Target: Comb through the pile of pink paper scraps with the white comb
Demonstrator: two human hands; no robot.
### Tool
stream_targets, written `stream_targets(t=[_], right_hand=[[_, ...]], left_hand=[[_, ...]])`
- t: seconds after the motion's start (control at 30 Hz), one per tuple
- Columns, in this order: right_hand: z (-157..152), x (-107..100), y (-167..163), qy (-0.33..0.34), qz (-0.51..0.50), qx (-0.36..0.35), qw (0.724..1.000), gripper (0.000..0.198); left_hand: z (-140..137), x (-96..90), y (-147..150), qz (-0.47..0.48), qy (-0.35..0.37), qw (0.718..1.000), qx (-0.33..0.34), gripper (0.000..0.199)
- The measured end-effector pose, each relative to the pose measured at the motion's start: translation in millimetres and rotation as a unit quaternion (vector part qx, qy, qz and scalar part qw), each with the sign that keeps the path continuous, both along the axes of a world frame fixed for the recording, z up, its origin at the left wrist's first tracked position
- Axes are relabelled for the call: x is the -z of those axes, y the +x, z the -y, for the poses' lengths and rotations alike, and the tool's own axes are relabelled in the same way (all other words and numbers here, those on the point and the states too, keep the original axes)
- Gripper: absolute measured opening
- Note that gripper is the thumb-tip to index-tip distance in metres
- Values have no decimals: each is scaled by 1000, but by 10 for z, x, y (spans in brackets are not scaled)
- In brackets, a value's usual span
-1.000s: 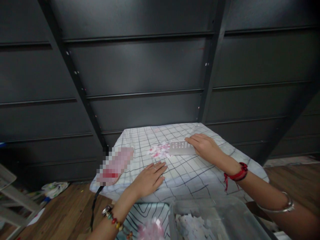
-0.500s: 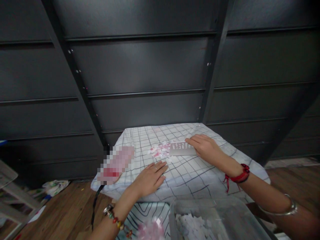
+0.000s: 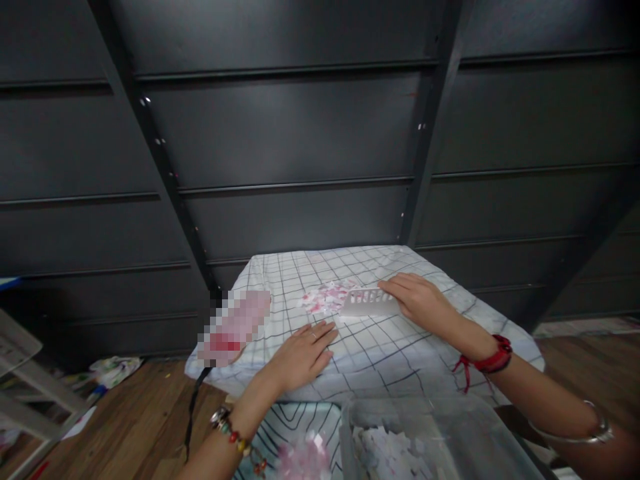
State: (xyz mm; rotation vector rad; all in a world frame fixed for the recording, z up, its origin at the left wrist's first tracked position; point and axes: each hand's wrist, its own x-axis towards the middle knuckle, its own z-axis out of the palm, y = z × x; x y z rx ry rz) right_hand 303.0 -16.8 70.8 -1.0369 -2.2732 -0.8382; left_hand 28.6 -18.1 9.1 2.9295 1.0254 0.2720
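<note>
My right hand [image 3: 417, 301] grips the right end of a flat, pale strip with a row of slots [image 3: 370, 302]; its exact kind is unclear. The strip's left end touches a spread of small white and pink pieces, like paper scraps [image 3: 325, 297], on the checked cloth. Flat on the cloth in front of these scraps rests my left hand [image 3: 305, 357], fingers stretched and holding nothing. The cloth-covered table [image 3: 380, 363] lies under both hands.
Close to me stands a clear plastic bin [image 3: 470, 427] with white scraps inside. Left of it, a patterned tray [image 3: 300, 415] carries pink and white pieces. A blurred-out pink item [image 3: 243, 320] with a black cord lies at the table's left. Dark panels [image 3: 290, 133] rise behind.
My right hand has shifted slightly right with the slotted strip, which now shows tilted differently. The left hand stays flat on the cloth. The whole view has moved a little.
</note>
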Motion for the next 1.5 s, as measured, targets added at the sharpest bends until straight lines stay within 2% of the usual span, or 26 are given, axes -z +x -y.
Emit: stream_targets(t=[0.2,0.97,1.23,1.5], right_hand=[[25,47,92,-5,-56,-22,998,35],[61,87,98,-26,-59,-22,998,31],[141,61,69,-48,-44,-20,998,29],[216,23,-14,-35,-39,-47,998,32]], left_hand=[[-2,1,1,0,1,1000,1,42],[-16,23,0,18,-1,1000,0,41],[-13,9,1,69,-28,997,-37,47],[-14,9,3,81,-33,995,-41,45]])
